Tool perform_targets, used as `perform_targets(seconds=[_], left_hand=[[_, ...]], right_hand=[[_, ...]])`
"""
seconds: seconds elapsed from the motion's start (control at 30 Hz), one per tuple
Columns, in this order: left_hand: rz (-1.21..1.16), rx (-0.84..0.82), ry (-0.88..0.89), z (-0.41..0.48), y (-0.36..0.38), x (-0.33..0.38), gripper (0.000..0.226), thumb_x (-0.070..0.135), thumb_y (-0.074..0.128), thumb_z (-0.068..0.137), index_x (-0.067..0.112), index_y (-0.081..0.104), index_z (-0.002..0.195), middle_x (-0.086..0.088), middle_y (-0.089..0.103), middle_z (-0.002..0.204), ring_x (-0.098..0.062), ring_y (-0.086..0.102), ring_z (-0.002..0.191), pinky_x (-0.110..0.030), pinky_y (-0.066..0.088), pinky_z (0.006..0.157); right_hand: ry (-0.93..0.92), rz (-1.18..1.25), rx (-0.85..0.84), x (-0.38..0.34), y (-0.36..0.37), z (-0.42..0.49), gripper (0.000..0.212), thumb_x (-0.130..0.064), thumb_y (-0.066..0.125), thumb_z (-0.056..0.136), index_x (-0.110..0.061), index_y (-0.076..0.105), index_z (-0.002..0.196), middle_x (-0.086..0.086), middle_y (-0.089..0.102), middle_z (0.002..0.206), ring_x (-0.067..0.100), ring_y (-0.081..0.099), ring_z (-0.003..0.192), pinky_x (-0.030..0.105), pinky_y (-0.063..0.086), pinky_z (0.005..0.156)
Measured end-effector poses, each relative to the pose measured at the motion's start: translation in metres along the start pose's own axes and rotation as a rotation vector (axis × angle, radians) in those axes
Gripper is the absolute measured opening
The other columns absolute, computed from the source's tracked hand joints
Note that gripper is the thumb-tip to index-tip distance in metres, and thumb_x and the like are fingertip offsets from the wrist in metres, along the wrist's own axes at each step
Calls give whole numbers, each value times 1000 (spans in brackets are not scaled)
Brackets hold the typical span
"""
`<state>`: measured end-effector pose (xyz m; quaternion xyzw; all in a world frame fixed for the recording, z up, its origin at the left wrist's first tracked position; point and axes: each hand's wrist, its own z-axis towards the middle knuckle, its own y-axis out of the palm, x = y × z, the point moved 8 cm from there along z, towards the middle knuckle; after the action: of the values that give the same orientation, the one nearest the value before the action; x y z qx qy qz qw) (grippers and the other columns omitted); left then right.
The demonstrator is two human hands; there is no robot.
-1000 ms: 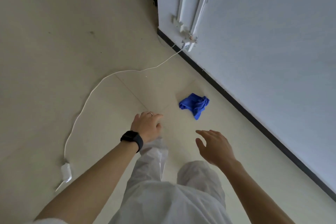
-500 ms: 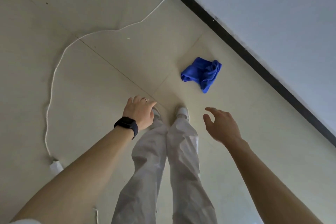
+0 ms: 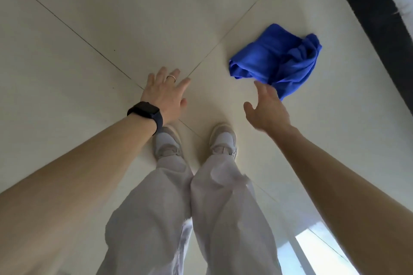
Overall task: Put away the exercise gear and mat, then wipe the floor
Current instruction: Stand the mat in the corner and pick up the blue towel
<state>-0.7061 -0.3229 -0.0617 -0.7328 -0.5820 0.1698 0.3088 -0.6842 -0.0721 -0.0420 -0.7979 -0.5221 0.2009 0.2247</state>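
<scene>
A crumpled blue cloth (image 3: pixel 277 58) lies on the pale tiled floor (image 3: pixel 111 18), up and to the right of my feet. My right hand (image 3: pixel 266 109) is stretched out with fingers apart, its fingertips at the cloth's near edge; whether they touch it I cannot tell. My left hand (image 3: pixel 164 94), with a ring and a black wristband, hovers open over the tile joints to the left, holding nothing. No mat or exercise gear is in view.
A black skirting board (image 3: pixel 371 22) runs along the wall at the upper right, close behind the cloth. My two legs in pale trousers and light shoes (image 3: pixel 223 140) stand just below the hands. A bright patch (image 3: pixel 319 254) shows on the floor at lower right.
The view has dropped closer to the floor. Both hands have reached forward and down; the right hand has come up to the blue cloth. The white cable has left the view.
</scene>
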Motion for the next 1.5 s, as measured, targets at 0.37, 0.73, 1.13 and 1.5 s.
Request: perform_targets(seconds=[0.37, 0.73, 1.13, 1.5], left_hand=[[38, -175, -74, 35, 66, -21, 76, 42, 45, 96, 32, 2, 158, -4, -6, 167, -39, 7, 150, -61, 15, 116], [-75, -77, -36, -137, -175, 34, 57, 32, 47, 95, 32, 34, 151, -5, 35, 157, -30, 22, 147, -52, 19, 118], [-457, 177, 221, -408, -472, 88, 57, 42, 58, 85, 32, 48, 140, 2, 59, 134, -20, 51, 126, -36, 44, 103], [-641, 267, 742, -570, -627, 238, 6, 35, 67, 88, 37, 65, 83, 17, 68, 78, 1, 61, 74, -17, 43, 67]], right_hand=[[53, 30, 146, 14, 9, 87, 39, -20, 52, 97, -12, 43, 134, 17, 48, 132, 40, 52, 116, 36, 38, 83], [32, 530, 132, -29, -123, -179, 16, -18, 45, 99, -19, 55, 111, 3, 58, 102, 23, 55, 89, 26, 36, 69], [-93, 897, 371, -68, -365, -525, 9, -23, 64, 94, -31, 63, 99, -9, 70, 94, 17, 68, 69, 26, 51, 65], [-151, 1595, 749, 4, -441, -734, 23, -31, 68, 92, -10, 66, 100, 3, 69, 79, 19, 60, 68, 35, 50, 72]])
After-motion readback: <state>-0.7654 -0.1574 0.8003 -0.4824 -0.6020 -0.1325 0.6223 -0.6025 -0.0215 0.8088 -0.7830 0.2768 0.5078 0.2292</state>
